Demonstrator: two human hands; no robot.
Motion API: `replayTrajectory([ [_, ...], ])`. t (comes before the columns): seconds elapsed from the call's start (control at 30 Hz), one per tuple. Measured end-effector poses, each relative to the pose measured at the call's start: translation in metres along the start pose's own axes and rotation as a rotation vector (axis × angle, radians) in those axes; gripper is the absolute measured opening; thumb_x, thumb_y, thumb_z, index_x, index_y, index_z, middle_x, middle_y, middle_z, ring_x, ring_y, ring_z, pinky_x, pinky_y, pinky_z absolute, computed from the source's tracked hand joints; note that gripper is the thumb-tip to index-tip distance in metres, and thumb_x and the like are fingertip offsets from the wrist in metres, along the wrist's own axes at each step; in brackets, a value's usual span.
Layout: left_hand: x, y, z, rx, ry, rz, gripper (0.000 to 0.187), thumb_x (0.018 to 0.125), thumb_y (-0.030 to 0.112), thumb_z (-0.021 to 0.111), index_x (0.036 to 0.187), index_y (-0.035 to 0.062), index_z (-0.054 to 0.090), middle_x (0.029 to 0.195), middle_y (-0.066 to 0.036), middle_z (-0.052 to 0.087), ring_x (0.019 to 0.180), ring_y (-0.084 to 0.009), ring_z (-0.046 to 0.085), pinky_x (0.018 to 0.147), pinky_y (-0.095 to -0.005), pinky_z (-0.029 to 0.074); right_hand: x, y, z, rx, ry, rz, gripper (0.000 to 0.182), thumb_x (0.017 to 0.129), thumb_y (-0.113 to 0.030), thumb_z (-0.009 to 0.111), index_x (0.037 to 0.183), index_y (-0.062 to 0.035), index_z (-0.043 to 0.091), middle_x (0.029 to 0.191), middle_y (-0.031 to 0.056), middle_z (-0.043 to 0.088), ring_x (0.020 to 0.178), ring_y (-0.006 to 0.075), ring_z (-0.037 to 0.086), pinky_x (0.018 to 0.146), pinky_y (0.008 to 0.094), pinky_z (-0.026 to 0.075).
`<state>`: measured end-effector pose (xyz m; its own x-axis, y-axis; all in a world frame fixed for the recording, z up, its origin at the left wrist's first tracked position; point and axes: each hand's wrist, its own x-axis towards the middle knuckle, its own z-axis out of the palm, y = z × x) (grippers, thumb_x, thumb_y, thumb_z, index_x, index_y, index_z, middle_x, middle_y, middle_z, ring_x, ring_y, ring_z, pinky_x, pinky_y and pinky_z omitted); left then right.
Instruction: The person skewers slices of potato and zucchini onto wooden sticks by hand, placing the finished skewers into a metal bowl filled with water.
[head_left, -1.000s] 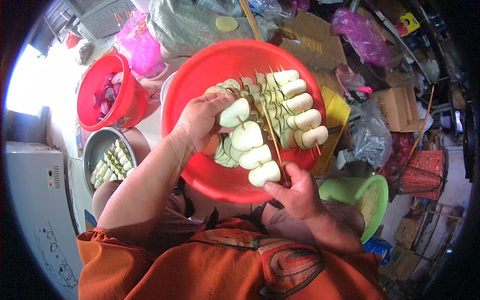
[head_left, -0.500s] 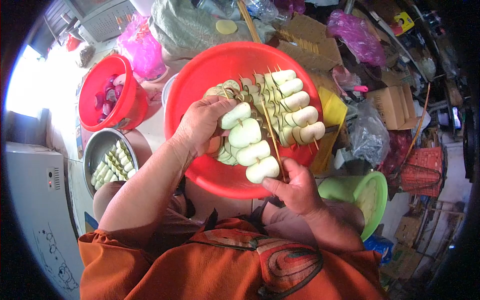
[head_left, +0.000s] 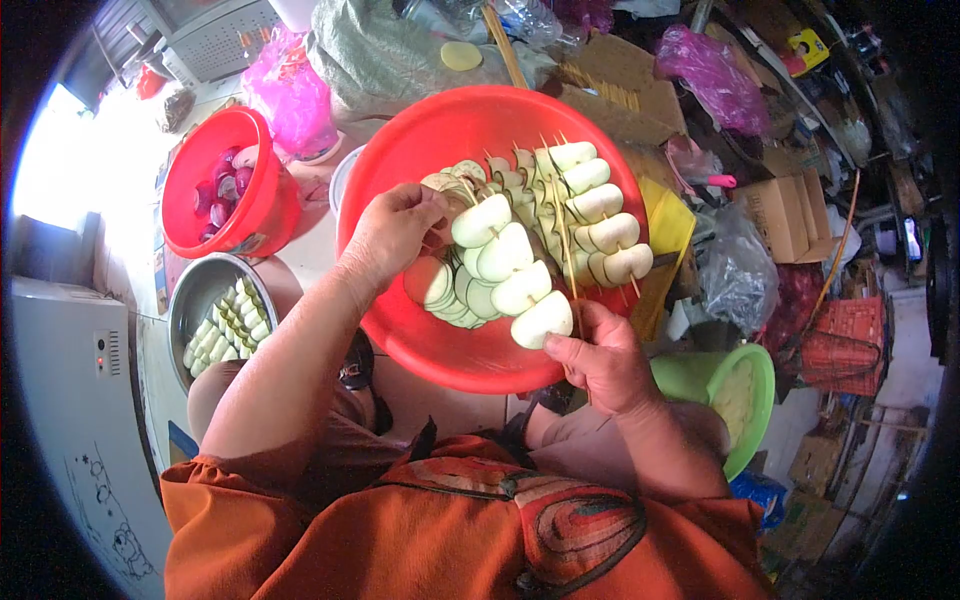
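Over a large red basin (head_left: 450, 370) hangs a skewer of pale slices (head_left: 505, 252), slanting down to the right. My left hand (head_left: 395, 232) pinches its upper end. At the lower end, my right hand (head_left: 603, 352) holds it by the last slice, along with thin bare sticks (head_left: 562, 235) that point upward. Finished-looking skewers of folded slices (head_left: 607, 235) lie in the basin's right side. Loose round slices (head_left: 465, 290) are piled below my left hand, and more sit near the basin's middle.
At left are a red bucket (head_left: 275, 215) with purple pieces and a metal bowl (head_left: 180, 310) of skewered slices. A green tub (head_left: 762, 400) stands at right. Behind the basin lie a sack (head_left: 370, 60), cardboard (head_left: 630, 80) and plastic bags (head_left: 715, 75). A white cabinet (head_left: 70, 370) is far left.
The held skewer and my right hand have shifted slightly right. My left hand has moved a little left of the slices, uncovering more loose slices below.
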<state>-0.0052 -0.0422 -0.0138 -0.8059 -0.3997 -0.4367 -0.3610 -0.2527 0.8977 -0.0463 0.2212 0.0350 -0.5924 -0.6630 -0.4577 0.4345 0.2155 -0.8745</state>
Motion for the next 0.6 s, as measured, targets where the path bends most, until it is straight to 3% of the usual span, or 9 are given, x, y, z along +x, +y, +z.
replayTrajectory([
  [0.07,0.007,-0.011,-0.005,0.341,-0.032,0.081,0.023,0.090,0.024,0.055,0.105,0.0075,0.060,0.088,-0.007,0.066,0.078,-0.0184,0.064,0.071,-0.0315,0.051,0.002,0.000,-0.001,0.028,0.010,-0.017,0.014,0.082,-0.010,0.063,0.093,-0.0036,0.058,0.065,-0.0047,0.050,0.045,0.0022,0.037,0.040,0.0186,0.029],
  [0.1,0.006,-0.012,-0.005,0.341,-0.032,0.079,0.023,0.090,0.024,0.055,0.105,0.0075,0.060,0.088,-0.007,0.066,0.078,-0.0184,0.064,0.071,-0.0315,0.051,0.003,0.000,-0.002,0.039,0.020,-0.016,0.013,0.082,-0.010,0.063,0.092,-0.0037,0.058,0.064,-0.0043,0.050,0.045,0.0024,0.037,0.040,0.0188,0.029],
  [0.17,0.000,-0.009,-0.004,1.073,-0.114,0.214,0.029,0.083,0.020,0.059,0.110,0.0106,0.060,0.093,-0.011,0.066,0.083,-0.0242,0.065,0.075,-0.0351,0.052,0.004,-0.001,-0.004,0.051,0.030,-0.013,0.012,0.082,-0.009,0.063,0.091,-0.0039,0.058,0.064,-0.0040,0.050,0.045,0.0027,0.038,0.040,0.0190,0.030],
  [0.2,-0.003,-0.009,-0.001,1.129,-0.183,0.162,0.038,0.077,0.015,0.058,0.115,0.0136,0.058,0.097,-0.014,0.065,0.089,-0.0276,0.065,0.078,-0.0379,0.051,0.004,-0.002,-0.004,0.069,0.031,-0.010,0.012,0.082,-0.009,0.062,0.091,-0.0041,0.057,0.064,-0.0038,0.050,0.045,0.0027,0.038,0.040,0.0189,0.030],
  [0.23,-0.005,-0.011,0.003,1.129,-0.185,0.160,0.038,0.077,0.015,0.058,0.115,0.0136,0.058,0.097,-0.014,0.065,0.089,-0.0276,0.065,0.078,-0.0379,0.051,0.005,-0.002,-0.004,0.087,0.032,-0.007,0.012,0.082,-0.009,0.062,0.092,-0.0044,0.057,0.065,-0.0037,0.050,0.045,0.0027,0.037,0.040,0.0188,0.030],
  [0.3,-0.008,-0.014,0.013,1.436,-0.183,0.195,0.033,0.081,0.019,0.048,0.112,0.0163,0.058,0.102,-0.011,0.065,0.093,-0.0253,0.064,0.080,-0.0420,0.049,0.007,-0.002,-0.006,0.090,0.026,-0.013,0.013,0.082,-0.009,0.062,0.093,-0.0046,0.057,0.065,-0.0036,0.050,0.045,0.0027,0.037,0.040,0.0187,0.030],
  [0.6,-0.010,-0.002,0.020,1.449,-0.192,0.118,0.035,0.079,0.020,0.049,0.113,0.0192,0.057,0.103,-0.010,0.065,0.097,-0.0239,0.063,0.083,-0.0411,0.047,0.007,-0.003,-0.011,0.087,0.017,-0.032,0.014,0.083,-0.009,0.062,0.095,-0.0050,0.056,0.065,-0.0037,0.050,0.045,0.0025,0.037,0.040,0.0187,0.030],
])
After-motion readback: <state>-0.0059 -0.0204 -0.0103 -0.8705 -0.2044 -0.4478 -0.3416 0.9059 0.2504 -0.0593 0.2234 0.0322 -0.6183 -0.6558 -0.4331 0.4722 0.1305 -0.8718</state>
